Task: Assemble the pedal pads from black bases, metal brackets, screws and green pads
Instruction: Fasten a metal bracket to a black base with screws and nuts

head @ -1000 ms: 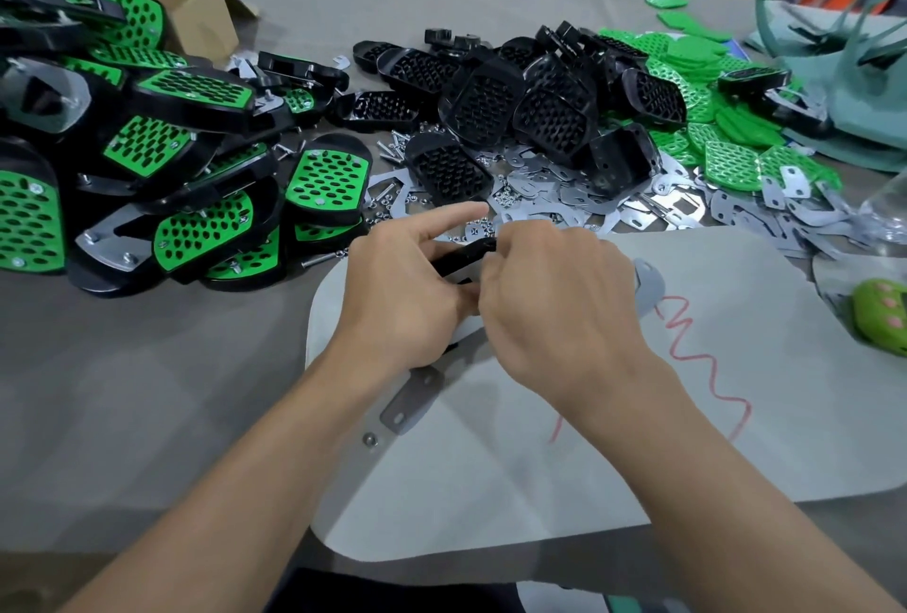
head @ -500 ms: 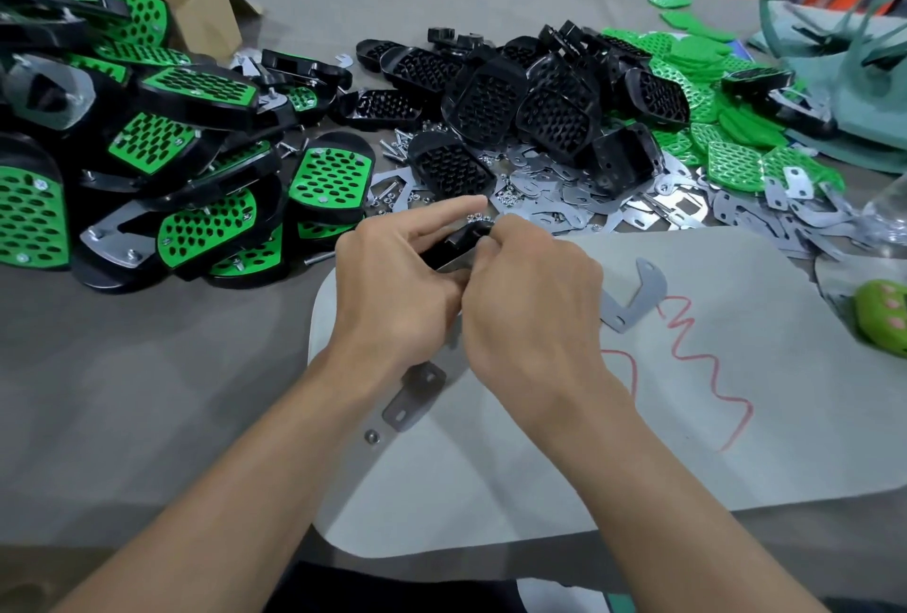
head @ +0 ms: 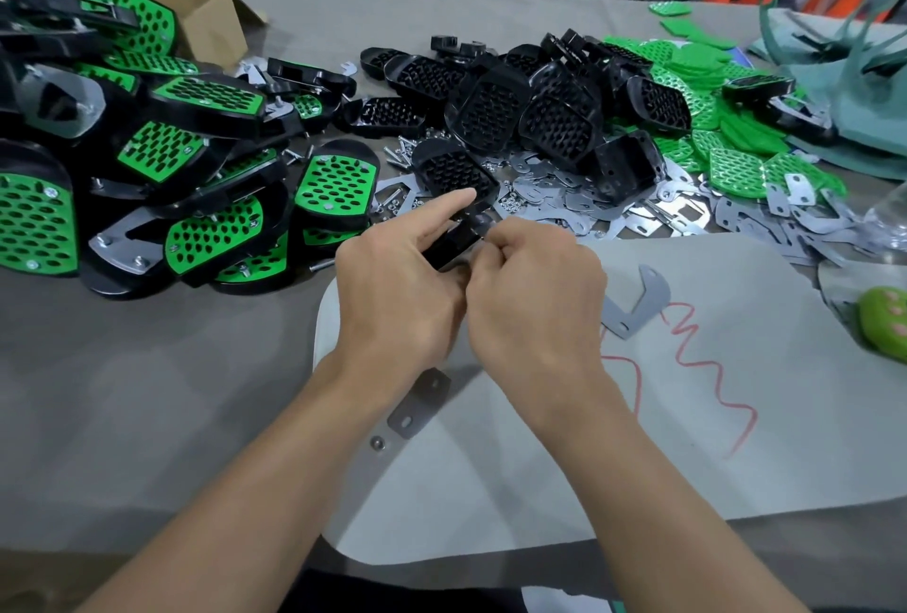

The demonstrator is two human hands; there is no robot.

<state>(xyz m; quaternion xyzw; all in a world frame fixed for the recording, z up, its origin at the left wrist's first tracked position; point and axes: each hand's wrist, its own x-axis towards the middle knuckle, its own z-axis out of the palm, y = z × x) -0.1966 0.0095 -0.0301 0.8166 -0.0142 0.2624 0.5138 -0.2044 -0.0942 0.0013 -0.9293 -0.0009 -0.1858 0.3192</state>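
- Pale grey mat point(head: 540, 489) lies on the grey surface point(head: 147, 391). A flat grey metal bracket point(head: 419, 401) and a small round nut point(head: 377, 443) lie on it, just below the left wrist.
- Left hand point(head: 397, 303): fingers curled round a black plastic base point(head: 451, 241), forefinger straight along it. Base is held above the mat.
- Right hand point(head: 535, 303): fingers bunched together, pinching the base's upper end.
- Curved grey metal bracket point(head: 638, 308) lies flat just beside the right hand.
- Beyond: finished green-and-black pedals point(head: 172, 200) at left, loose black bases point(head: 515, 116) in the centre, green perforated pads point(head: 711, 121) at right.
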